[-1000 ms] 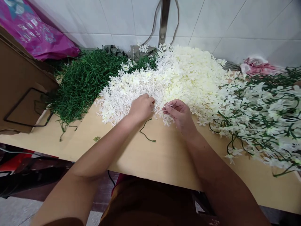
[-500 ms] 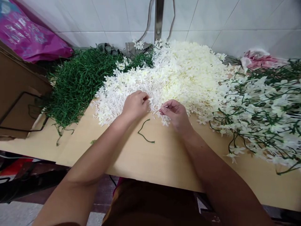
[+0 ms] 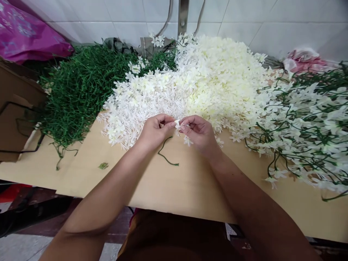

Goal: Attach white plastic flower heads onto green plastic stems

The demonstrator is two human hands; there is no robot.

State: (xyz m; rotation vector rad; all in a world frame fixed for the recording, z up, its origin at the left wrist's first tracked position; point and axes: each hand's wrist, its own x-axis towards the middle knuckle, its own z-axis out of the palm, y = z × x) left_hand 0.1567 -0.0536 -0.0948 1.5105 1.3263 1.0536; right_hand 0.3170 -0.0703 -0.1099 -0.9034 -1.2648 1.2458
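Just in front of the heaped flower heads, my two hands meet with their fingertips close together. A small white artificial flower (image 3: 177, 124) is pinched in my left hand (image 3: 160, 129). Thin white stamens (image 3: 186, 125) stick out from between the closed thumb and fingers of my right hand (image 3: 199, 132). Whether the stamens are inside the flower, I cannot tell. Below my hands a single green stem (image 3: 164, 156) lies bent on the table. A pile of white stamens (image 3: 152, 103) and a pile of cream flower heads (image 3: 225, 79) rise behind my hands.
Green stems (image 3: 78, 87) are heaped at the left beside a cardboard box (image 3: 19, 108) and a purple bag (image 3: 29, 34). Flowers on green stems (image 3: 307, 130) cover the right side of the table (image 3: 179, 192). A tiled wall (image 3: 239, 21) stands behind.
My hands have come together, and a white flower now shows between their fingertips. The whole view has shifted slightly, and a small green scrap at the left shows more fully.
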